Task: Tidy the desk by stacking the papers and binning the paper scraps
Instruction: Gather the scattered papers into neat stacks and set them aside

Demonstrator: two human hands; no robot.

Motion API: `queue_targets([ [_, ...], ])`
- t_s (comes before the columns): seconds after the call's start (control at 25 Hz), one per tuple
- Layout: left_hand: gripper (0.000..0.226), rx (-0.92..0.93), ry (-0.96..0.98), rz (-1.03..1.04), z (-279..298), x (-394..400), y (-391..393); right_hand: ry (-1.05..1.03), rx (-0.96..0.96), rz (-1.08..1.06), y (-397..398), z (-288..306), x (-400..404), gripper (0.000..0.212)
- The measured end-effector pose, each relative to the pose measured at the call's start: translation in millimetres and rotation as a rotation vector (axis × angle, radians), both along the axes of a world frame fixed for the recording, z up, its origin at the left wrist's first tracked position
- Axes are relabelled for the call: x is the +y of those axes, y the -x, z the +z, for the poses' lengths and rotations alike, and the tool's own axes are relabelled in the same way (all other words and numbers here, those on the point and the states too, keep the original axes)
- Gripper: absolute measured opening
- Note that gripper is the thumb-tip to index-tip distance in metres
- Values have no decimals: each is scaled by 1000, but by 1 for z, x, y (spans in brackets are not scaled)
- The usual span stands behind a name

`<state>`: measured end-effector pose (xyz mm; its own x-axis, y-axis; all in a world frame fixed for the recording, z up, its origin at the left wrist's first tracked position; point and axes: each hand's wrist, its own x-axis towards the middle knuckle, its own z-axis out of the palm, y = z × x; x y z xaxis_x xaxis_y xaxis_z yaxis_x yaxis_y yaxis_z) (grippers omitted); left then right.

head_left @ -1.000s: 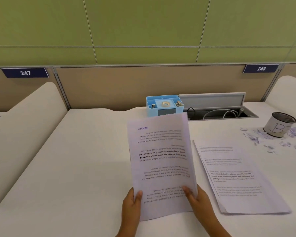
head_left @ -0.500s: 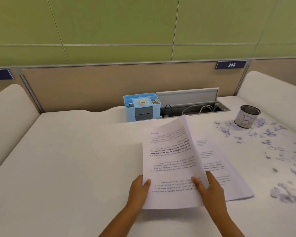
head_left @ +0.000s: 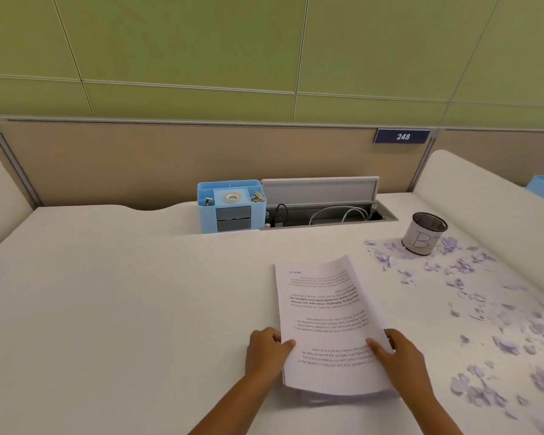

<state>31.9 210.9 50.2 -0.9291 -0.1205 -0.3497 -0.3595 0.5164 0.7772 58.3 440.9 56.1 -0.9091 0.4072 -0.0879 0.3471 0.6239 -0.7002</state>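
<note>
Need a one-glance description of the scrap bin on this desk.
Start at the open cable tray at the back of the white desk, then look right. The bin is a small round cup standing upright among purple paper scraps. It alone has a handwritten "B" on its white side.

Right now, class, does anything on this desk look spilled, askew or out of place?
Yes: torn paper scraps lie strewn over the desk's right side, around the cup marked B, not in it. The papers, held by both hands, look in order.
</note>
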Motion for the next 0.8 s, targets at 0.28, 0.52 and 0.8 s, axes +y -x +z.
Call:
queue_targets([
  [0.28,14,-47,86,10,-3,8,-2,-210,-66,-57,6,-13,24,43],
  [0.52,24,-118,-7,28,2,28,6,-285,-239,-35,33,-12,32,65],
  [0.8,14,-366,-618,148,21,20,10,-184,-444,35,61,-7,24,61],
])
